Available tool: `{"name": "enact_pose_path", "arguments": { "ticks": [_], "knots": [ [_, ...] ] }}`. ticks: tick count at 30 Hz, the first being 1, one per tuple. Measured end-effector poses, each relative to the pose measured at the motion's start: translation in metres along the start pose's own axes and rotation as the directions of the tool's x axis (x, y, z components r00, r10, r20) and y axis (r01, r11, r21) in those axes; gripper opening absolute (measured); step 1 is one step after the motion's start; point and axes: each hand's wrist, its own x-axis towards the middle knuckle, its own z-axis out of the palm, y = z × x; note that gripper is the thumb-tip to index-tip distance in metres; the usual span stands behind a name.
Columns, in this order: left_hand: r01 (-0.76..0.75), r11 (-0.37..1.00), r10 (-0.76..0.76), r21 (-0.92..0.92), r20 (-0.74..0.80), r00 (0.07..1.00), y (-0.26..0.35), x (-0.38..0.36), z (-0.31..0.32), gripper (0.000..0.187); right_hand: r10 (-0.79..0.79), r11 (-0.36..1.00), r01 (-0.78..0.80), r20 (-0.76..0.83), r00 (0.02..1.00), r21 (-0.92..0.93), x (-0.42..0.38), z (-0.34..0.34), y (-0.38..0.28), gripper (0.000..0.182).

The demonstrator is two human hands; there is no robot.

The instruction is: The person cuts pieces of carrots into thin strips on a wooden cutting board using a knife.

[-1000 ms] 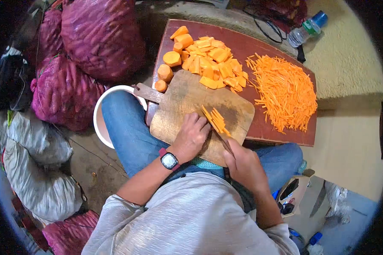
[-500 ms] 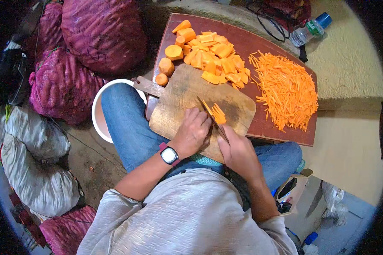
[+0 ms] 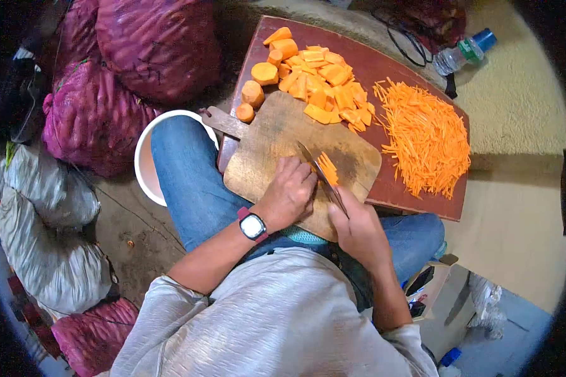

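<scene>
My right hand is closed around the handle of a knife, its blade slanting up and left over the wooden cutting board. Several thin carrot sticks lie against the blade's right side. On the board left of the blade rests my left hand, fingers curled under and pressed together. Whatever is beneath those fingers is hidden. Past the board's far edge sits a pile of flat carrot slices, with thicker carrot chunks to its left. A heap of carrot strips lies to the right.
The board overlaps a dark red low table. A white tub stands beside my left knee. Purple mesh sacks and white sacks crowd the left side. A water bottle lies on the ledge at the upper right.
The whole view has shifted slightly. My hands and the knife keep nearly the same place on the board, with the knife a little turned against the carrot sticks.
</scene>
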Motion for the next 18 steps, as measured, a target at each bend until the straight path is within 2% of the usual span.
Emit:
{"name": "enact_pose_path", "arguments": {
  "ticks": [2,8,12,15,17,18],
  "knots": [
    [-0.028,1.0,0.028,-0.003,-0.028,0.999,-0.001,-0.003,0.004,0.053,-0.075,0.997,0.074,-0.07,0.995,-0.008,-0.021,0.0,0.006,0.034],
    [-0.003,1.0,0.002,-0.016,-0.02,1.0,0.002,0.0,0.002,0.048,0.003,1.0,-0.003,0.005,1.0,0.006,0.01,0.002,-0.003,0.032],
    [-0.008,1.0,0.008,0.002,-0.031,0.999,-0.001,-0.003,0.004,0.045,-0.094,0.995,0.095,-0.065,0.993,0.014,-0.01,0.001,0.002,0.032],
    [-0.025,1.0,0.025,-0.002,-0.046,0.999,0.001,-0.001,0.003,0.044,-0.076,0.997,0.077,-0.085,0.993,0.006,-0.004,0.005,0.006,0.032],
    [-0.006,1.0,0.006,0.002,-0.014,1.0,0.002,-0.001,0.001,0.044,0.071,0.997,-0.072,0.043,0.997,0.014,0.008,-0.001,-0.003,0.033],
    [-0.015,1.0,0.015,0.005,-0.014,1.0,0.001,0.0,0.001,0.044,0.069,0.997,-0.069,0.035,0.997,0.016,0.004,-0.001,-0.003,0.033]
  ]
}}
